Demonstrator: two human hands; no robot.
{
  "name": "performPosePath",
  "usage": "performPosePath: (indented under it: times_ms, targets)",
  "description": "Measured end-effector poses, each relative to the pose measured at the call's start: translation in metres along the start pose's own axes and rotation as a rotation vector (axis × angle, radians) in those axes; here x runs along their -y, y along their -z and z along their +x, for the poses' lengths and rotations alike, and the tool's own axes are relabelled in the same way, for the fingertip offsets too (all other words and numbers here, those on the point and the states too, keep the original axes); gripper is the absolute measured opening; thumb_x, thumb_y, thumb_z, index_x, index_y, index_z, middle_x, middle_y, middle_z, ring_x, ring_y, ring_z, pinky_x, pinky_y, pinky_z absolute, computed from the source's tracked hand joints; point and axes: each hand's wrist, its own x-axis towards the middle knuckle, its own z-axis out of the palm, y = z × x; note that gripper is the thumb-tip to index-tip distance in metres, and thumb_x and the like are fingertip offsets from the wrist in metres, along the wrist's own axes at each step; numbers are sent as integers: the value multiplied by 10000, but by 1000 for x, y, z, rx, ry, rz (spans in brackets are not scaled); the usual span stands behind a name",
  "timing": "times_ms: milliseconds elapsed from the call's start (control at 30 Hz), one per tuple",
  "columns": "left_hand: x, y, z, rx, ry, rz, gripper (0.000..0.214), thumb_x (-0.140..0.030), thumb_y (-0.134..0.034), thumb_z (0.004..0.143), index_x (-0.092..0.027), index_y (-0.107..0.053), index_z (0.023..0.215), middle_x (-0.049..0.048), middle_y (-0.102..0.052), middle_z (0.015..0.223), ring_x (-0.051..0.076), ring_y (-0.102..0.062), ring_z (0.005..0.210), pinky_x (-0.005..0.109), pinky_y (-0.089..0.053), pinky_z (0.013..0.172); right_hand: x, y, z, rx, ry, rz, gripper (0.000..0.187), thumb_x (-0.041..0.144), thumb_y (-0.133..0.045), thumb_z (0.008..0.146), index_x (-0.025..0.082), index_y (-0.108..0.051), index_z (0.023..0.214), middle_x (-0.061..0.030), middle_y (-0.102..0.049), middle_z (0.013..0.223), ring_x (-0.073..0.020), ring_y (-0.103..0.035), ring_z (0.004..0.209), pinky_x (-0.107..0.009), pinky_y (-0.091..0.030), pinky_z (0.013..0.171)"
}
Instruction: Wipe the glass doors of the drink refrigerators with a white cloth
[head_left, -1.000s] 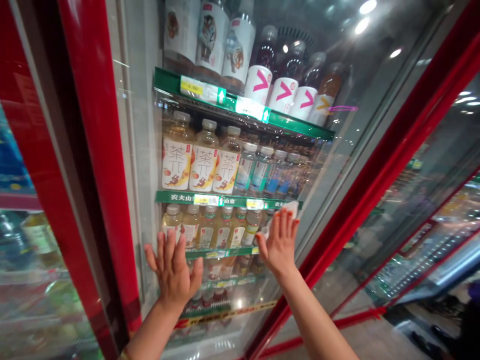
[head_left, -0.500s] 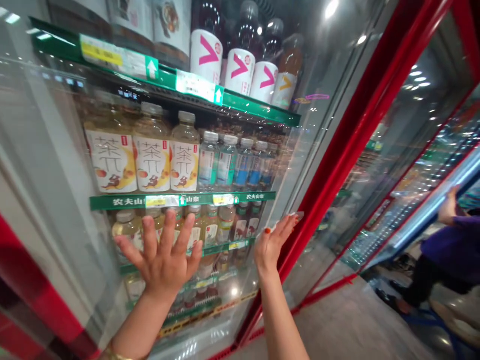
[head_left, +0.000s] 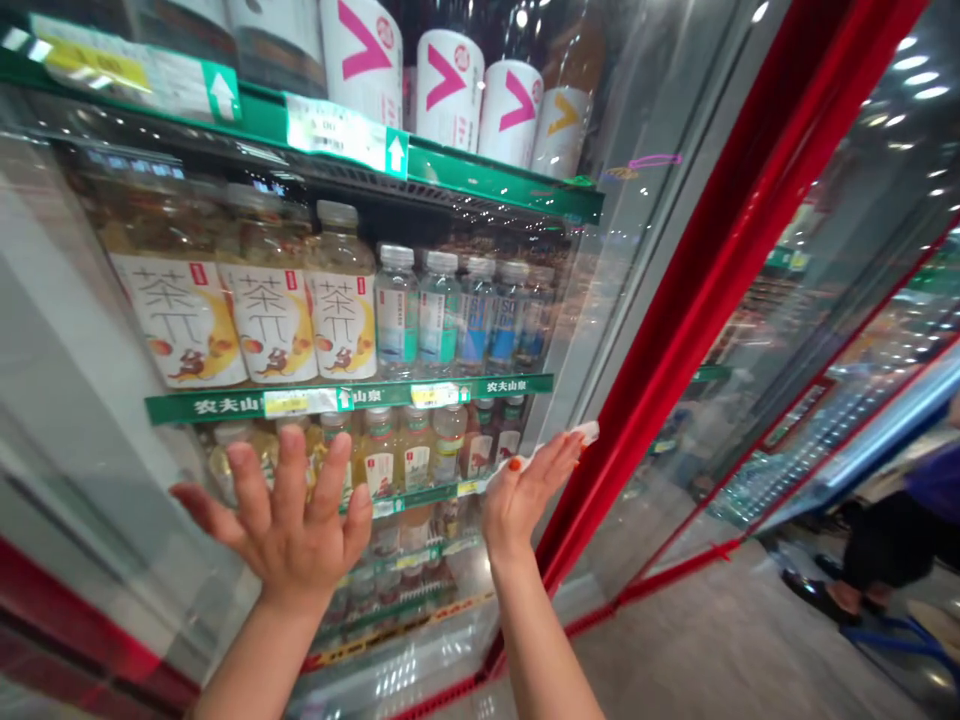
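Note:
My left hand (head_left: 291,530) is spread flat at the glass door (head_left: 232,620) of a drinks fridge, its fingers apart and holding nothing. To its right, my right hand (head_left: 521,500) lies stretched out, palm toward the glass, close to the red door frame (head_left: 660,330). Under its fingers is a thin white cloth (head_left: 590,432), mostly hidden; only its edge shows past the fingertips and beside the thumb. Behind the glass stand tea bottles (head_left: 343,325) with white labels and smaller bottles (head_left: 439,320) with blue and green labels.
Green shelf edges (head_left: 510,385) carry price tags inside the fridge. Large bottles (head_left: 446,90) fill the upper shelf. Another red-framed glass door (head_left: 675,520) continues to the right. A person in dark trousers (head_left: 889,540) is at the far right, beside a blue metal frame (head_left: 900,645).
My view has shifted closer and to the right. Both hands sit further left in the picture, and the right hand with the cloth has moved slightly along the glass.

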Motion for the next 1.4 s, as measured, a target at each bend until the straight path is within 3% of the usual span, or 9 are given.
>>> performPosePath:
  times_ms: [200, 333, 433, 633, 833, 933, 1067, 1267, 1400]
  targets:
    - [1, 2, 3, 1, -30, 34, 849, -328, -675, 1007, -320, -307, 1772, 1, -154, 1889, 253, -4, 1785, 590, 93, 1465, 37, 1, -47, 154, 477, 149, 902, 354, -607, 1017, 233, -210, 1818, -85, -140, 1907, -351, -26, 1786, -685, -147, 1432]
    - [-2, 0, 3, -1, -5, 50, 843, -354, -670, 1013, -357, -300, 1770, -10, -167, 1885, 255, -20, 1784, 625, 65, 1464, -13, 8, -33, 140, 180, 49, 914, 321, -518, 1073, 167, -19, 1823, -179, 24, 1897, -387, 61, 1777, -843, -210, 1346]
    - [-2, 0, 4, -18, -15, 66, 892, -346, -719, 991, -345, -290, 1774, -1, -163, 1886, 248, -17, 1785, 598, 73, 1469, -5, 6, 11, 63, -15, 37, 867, 348, -402, 1115, 109, 63, 1807, -233, 109, 1880, -413, 88, 1771, -905, -214, 1296]
    - [0, 1, 4, -9, -41, 58, 915, -330, -757, 976, -308, -306, 1772, 17, -150, 1890, 254, 1, 1785, 577, 91, 1469, 40, 7, -11, 82, 426, 128, 948, 421, -521, 1077, 119, -11, 1817, -158, 10, 1902, -368, -6, 1785, -751, -154, 1404]
    - [-2, -1, 5, -16, -30, 61, 884, -331, -720, 996, -314, -299, 1773, 5, -145, 1890, 243, 3, 1785, 583, 85, 1470, -6, 11, 6, 35, -50, 57, 862, 350, -376, 1132, 61, 95, 1794, -204, 146, 1878, -412, 87, 1769, -772, -167, 1391]
    - [-1, 1, 4, -5, -36, 61, 913, -326, -751, 977, -305, -303, 1773, 11, -142, 1891, 247, 6, 1785, 569, 94, 1470, 20, 3, 18, 69, 51, 90, 920, 420, -456, 1109, 69, 31, 1807, -248, 45, 1888, -482, 17, 1763, -822, -193, 1359]
    - [1, 2, 3, 5, -44, 54, 945, -299, -787, 950, -290, -317, 1769, 21, -150, 1890, 257, 7, 1786, 568, 99, 1468, 29, 2, -16, 114, 415, 119, 973, 436, -583, 1043, 92, -99, 1814, -194, -79, 1904, -396, -34, 1783, -699, -242, 1408]
    - [-5, -1, 7, -50, -49, 72, 876, -303, -734, 987, -268, -329, 1763, 20, -175, 1884, 276, -37, 1786, 578, 59, 1469, -18, 7, 11, 88, -48, 68, 871, 453, -340, 1150, 103, 133, 1792, -262, 124, 1881, -458, 68, 1768, -874, -208, 1312]
    - [-6, -3, 10, -84, -44, 88, 825, -310, -687, 1014, -271, -335, 1759, 25, -206, 1879, 293, -92, 1782, 597, 11, 1467, 22, 4, 31, 57, 168, 107, 899, 456, -439, 1115, 105, 4, 1814, -221, 27, 1897, -447, -9, 1774, -800, -187, 1368]
